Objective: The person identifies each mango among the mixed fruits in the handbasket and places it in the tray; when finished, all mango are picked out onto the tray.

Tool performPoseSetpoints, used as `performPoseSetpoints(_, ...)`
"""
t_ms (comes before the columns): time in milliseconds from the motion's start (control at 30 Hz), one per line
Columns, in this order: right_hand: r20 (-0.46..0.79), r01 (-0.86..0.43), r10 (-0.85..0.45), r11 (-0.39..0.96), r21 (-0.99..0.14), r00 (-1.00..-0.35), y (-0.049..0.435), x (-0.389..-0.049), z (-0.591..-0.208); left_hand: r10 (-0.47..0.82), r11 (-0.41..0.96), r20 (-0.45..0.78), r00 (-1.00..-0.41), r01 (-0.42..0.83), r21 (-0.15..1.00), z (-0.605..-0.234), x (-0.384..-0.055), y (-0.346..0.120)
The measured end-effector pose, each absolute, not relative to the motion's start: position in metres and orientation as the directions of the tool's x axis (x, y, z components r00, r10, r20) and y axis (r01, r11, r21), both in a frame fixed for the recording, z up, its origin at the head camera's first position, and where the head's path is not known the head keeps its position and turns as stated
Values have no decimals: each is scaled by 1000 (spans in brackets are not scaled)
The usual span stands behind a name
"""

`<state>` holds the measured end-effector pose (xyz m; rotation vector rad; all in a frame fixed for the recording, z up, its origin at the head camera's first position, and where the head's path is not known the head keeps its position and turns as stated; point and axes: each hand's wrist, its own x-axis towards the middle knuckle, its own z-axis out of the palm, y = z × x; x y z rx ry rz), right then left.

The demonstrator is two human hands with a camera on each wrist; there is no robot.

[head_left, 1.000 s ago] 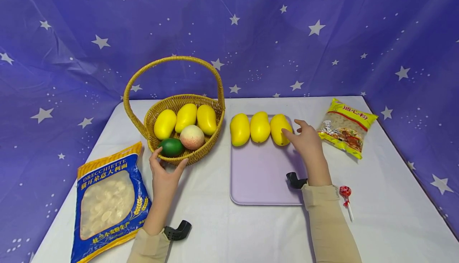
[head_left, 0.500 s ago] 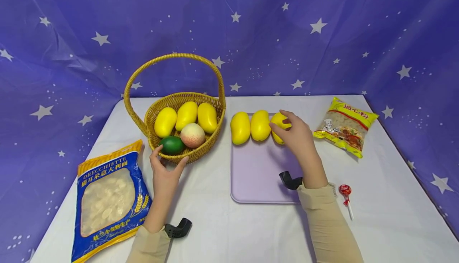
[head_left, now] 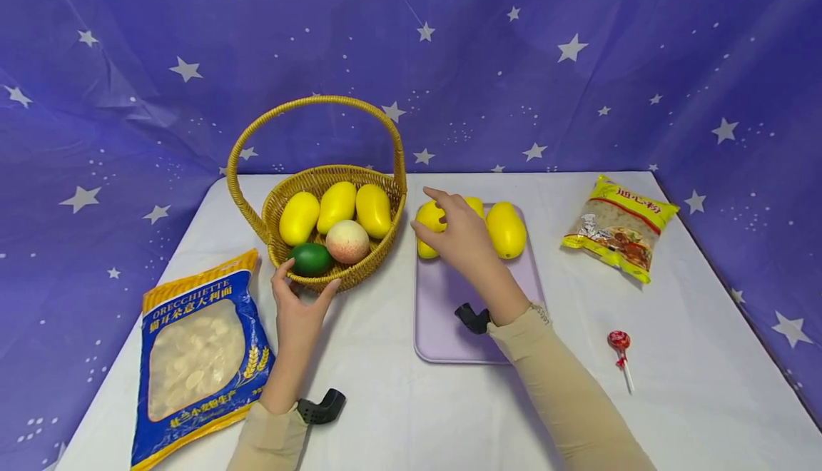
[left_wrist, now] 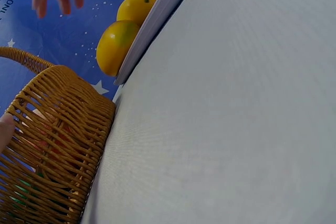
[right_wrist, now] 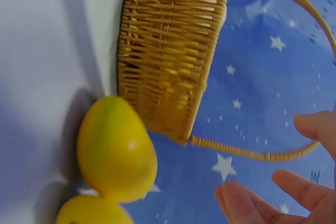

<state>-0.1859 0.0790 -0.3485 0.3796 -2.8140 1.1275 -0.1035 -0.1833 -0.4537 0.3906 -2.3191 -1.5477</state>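
Note:
My left hand (head_left: 300, 317) rests at the near rim of the wicker basket (head_left: 349, 282), thumb and fingers spread apart along it. Inside the basket lie three yellow mangoes (head_left: 299, 219), a peach (head_left: 347, 241) and a dark green oval fruit (head_left: 312, 260). My right hand (head_left: 465, 239) hovers over the lilac tray (head_left: 449, 325) with parted fingers and nothing between them. It partly covers the left mango (head_left: 429, 218) and the middle mango (head_left: 475, 205) in the head view. The right mango (head_left: 506, 232) shows whole. In the right wrist view, the fingers are apart from the nearest mango (right_wrist: 116, 150).
A blue bag of orecchiette (head_left: 199, 364) lies left of the basket. At the right are a yellow pasta bag (head_left: 619, 228) and a red lollipop (head_left: 619, 342). The basket's tall handle (head_left: 315, 100) arches up before the starry purple backdrop (head_left: 514, 64).
My right hand has moved left, from the right mango across to above the left and middle ones. The tray's mangoes keep their places, and my left hand has stayed at the basket rim.

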Motion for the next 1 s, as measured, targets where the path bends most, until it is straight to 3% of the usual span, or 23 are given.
performPoseSetpoints(567, 167, -417, -384, 803, -425, -908, 13, -226, -354, -402, 388, 105, -910, -65, 920, -455, -105, -184)
performPoseSetpoints(1000, -1, -419, -423, 899, -127, -906, -21, -257, -359, -401, 380, 108, -910, -58, 923, -456, -103, -184)
